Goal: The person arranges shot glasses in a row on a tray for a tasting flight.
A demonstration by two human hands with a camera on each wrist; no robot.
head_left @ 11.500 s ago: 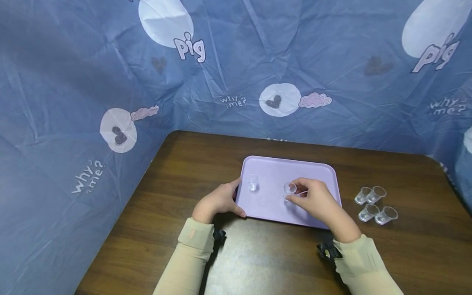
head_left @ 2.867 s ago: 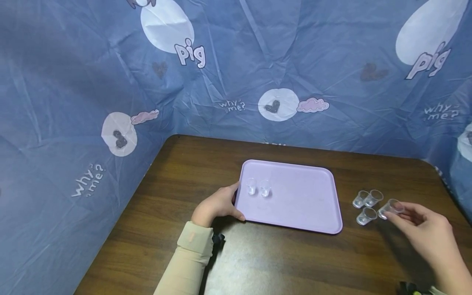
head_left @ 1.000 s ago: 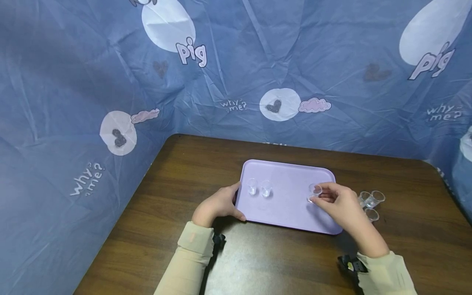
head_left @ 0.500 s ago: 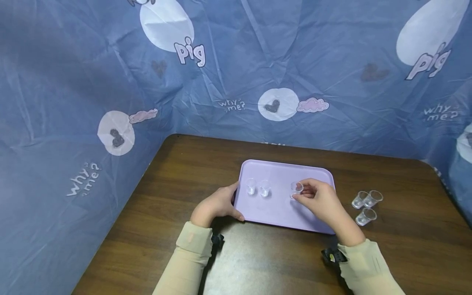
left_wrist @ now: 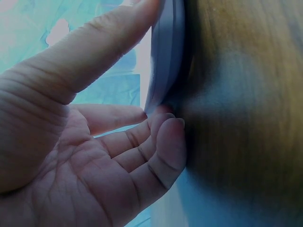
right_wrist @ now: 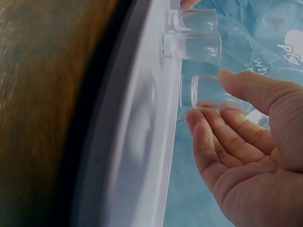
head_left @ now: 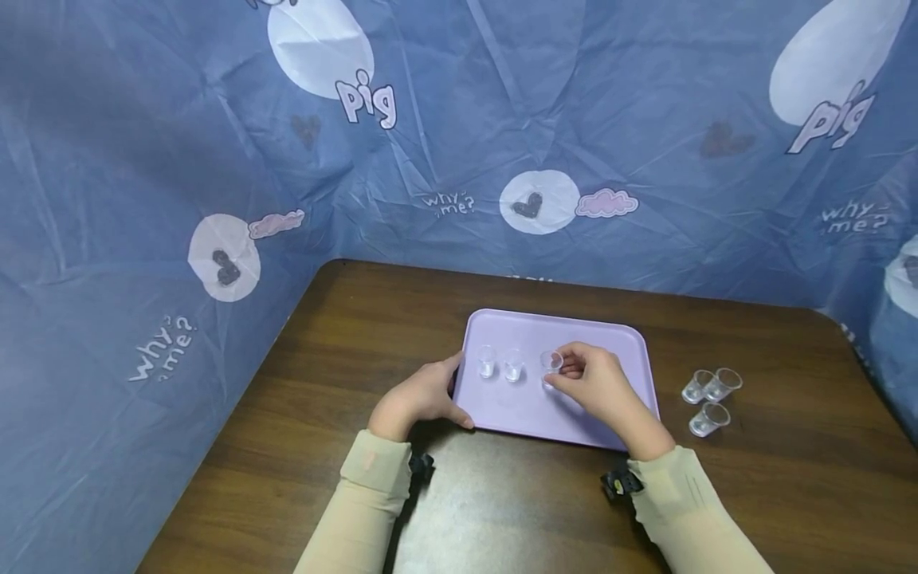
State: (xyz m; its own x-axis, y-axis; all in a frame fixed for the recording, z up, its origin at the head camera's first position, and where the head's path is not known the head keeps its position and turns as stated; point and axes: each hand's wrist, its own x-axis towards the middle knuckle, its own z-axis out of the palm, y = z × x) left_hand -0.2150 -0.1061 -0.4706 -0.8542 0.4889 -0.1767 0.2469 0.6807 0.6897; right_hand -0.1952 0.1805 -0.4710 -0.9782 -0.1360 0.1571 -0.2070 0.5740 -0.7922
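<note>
On the wooden table lies a lilac tray [head_left: 602,335]. My left hand [head_left: 423,399] holds its near left corner, thumb at the front edge and fingers at the left side. In the left wrist view, the thumb meets the tray's rim [left_wrist: 165,47]. Two clear shot glasses [head_left: 486,363] stand upright side by side on the tray's left part. To their right, my right hand [head_left: 591,383] pinches a third clear shot glass [right_wrist: 208,92] between thumb and fingers. The glass is upright over the tray; whether its base touches the tray, I cannot tell.
Three more clear shot glasses [head_left: 710,418] are grouped on the table [head_left: 789,470] to the right of the tray. A blue printed cloth [head_left: 430,143] hangs behind and to the left of the table.
My right hand took a shot glass from the group at right and carried it left over the tray. Earlier, another glass was set beside the first. My left hand stays at the corner.
</note>
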